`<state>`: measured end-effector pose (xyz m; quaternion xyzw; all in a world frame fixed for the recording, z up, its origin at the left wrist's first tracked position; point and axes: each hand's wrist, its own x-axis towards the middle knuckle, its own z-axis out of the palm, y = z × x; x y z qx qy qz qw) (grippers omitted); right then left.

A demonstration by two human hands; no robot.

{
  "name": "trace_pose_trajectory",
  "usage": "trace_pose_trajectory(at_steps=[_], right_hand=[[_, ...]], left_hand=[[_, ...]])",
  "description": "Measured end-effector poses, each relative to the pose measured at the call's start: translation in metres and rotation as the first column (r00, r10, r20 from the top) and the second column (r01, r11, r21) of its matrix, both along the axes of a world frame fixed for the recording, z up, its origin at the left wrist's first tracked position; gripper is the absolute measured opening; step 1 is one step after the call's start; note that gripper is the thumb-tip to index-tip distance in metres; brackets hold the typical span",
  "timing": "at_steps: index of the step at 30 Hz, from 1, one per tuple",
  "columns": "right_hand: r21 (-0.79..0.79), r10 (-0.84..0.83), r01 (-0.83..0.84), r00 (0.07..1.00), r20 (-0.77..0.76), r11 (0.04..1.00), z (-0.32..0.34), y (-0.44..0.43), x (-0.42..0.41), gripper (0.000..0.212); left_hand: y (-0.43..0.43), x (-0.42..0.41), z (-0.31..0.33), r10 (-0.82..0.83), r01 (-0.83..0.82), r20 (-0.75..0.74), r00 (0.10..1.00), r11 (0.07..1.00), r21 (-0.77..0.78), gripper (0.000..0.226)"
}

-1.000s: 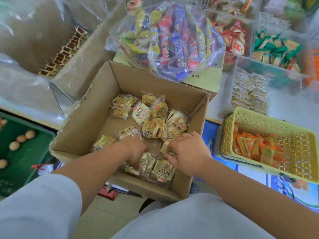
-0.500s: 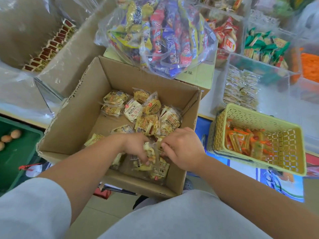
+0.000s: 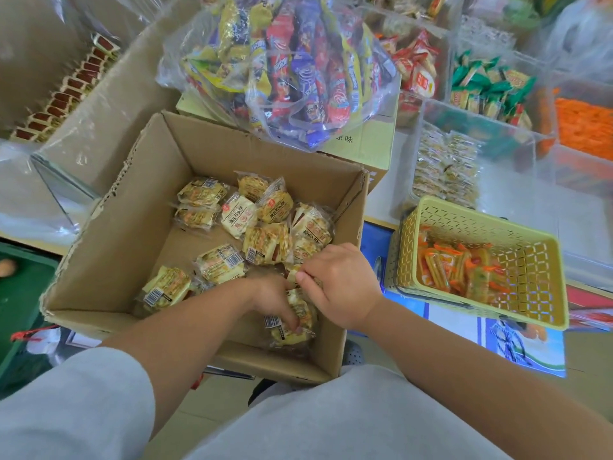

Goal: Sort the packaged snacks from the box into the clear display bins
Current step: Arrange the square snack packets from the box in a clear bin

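An open cardboard box stands in front of me with several yellow, clear-wrapped snack packets loose on its floor. Both hands are inside it at the near right corner. My left hand grips a bunch of packets from above, fingers curled down on them. Touching it on the right, my right hand pinches a packet by its edge. A clear display bin at the right holds similar small packets.
A yellow plastic basket of orange packets sits right of the box. A big clear bag of mixed snacks lies on a carton behind. More clear bins hold red and green packets. A green crate is at the left.
Both hands have stayed in the box's near right corner and gathered packets together; the left hand now holds a bunch lifted slightly. The camera view has shifted a little.
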<state>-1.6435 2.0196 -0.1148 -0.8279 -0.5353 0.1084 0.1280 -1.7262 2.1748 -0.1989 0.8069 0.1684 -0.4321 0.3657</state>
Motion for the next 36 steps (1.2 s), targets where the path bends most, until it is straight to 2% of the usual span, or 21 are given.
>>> trace_pose_trajectory(at_steps=[4,8,12,14,16,17,19,21,23,26,29,30,33,35,36], right_hand=[[-0.002,0.0,0.0,1.0,0.003,1.0,0.0,-0.001,0.0,0.045],[-0.001,0.016,-0.016,1.0,-0.005,1.0,0.002,-0.002,0.0,0.042],[0.077,0.05,-0.042,0.993,-0.107,0.996,0.007,-0.002,0.004,0.036],[0.171,0.068,-0.031,0.974,-0.217,0.985,0.011,-0.005,0.006,0.034],[0.249,0.04,0.044,0.946,-0.323,0.968,0.016,-0.013,0.011,0.038],[0.269,0.01,0.091,0.935,-0.355,0.959,0.019,-0.019,0.015,0.041],[0.29,-0.048,0.172,0.919,-0.391,0.941,0.024,-0.035,0.024,0.042],[0.298,-0.09,0.236,0.897,-0.434,0.925,0.03,-0.053,0.036,0.035],[0.309,-0.089,0.244,0.893,-0.44,0.919,0.034,-0.075,0.048,0.027],[0.335,-0.021,0.159,0.924,-0.381,0.929,0.037,-0.109,0.066,0.036],[0.34,0.078,0.034,0.947,-0.312,0.94,0.043,-0.139,0.085,0.057],[0.335,0.117,-0.018,0.954,-0.275,0.942,0.045,-0.149,0.092,0.063],[0.355,0.156,-0.096,0.977,-0.146,0.93,0.049,-0.186,0.114,0.072],[0.413,0.135,-0.087,0.987,-0.089,0.907,0.051,-0.215,0.134,0.071],[0.43,0.124,-0.084,0.99,-0.065,0.899,0.052,-0.23,0.145,0.07]], left_hand=[[0.0,0.003,0.005,0.005,-0.007,-0.034,0.999,0.998,-0.059,0.114],[0.0,-0.001,0.01,-0.009,0.009,-0.013,1.0,1.0,-0.027,0.118],[0.004,-0.008,0.022,0.082,-0.081,0.018,0.996,0.996,-0.037,0.112],[0.011,-0.01,0.034,0.149,-0.148,0.016,0.989,0.989,-0.028,0.096],[0.02,-0.016,0.045,0.246,-0.243,0.043,0.968,0.968,-0.055,0.067],[0.025,-0.02,0.052,0.304,-0.297,0.07,0.95,0.951,-0.089,0.065],[0.03,-0.028,0.071,0.435,-0.417,0.119,0.893,0.897,-0.149,0.072],[0.027,-0.037,0.096,0.556,-0.506,0.208,0.805,0.825,-0.251,0.054],[0.017,-0.04,0.12,0.674,-0.569,0.286,0.681,0.733,-0.373,0.049],[-0.009,-0.033,0.149,0.838,-0.627,0.299,0.457,0.542,-0.56,0.072],[-0.056,-0.006,0.168,0.896,-0.609,0.272,0.351,0.438,-0.661,0.105],[-0.074,0.004,0.172,0.907,-0.603,0.265,0.326,0.416,-0.681,0.11],[-0.131,0.039,0.177,0.947,-0.584,0.193,0.256,0.311,-0.75,0.093],[-0.167,0.061,0.172,0.972,-0.579,0.087,0.219,0.201,-0.79,0.087],[-0.184,0.071,0.17,0.979,-0.57,0.035,0.202,0.146,-0.809,0.07]])
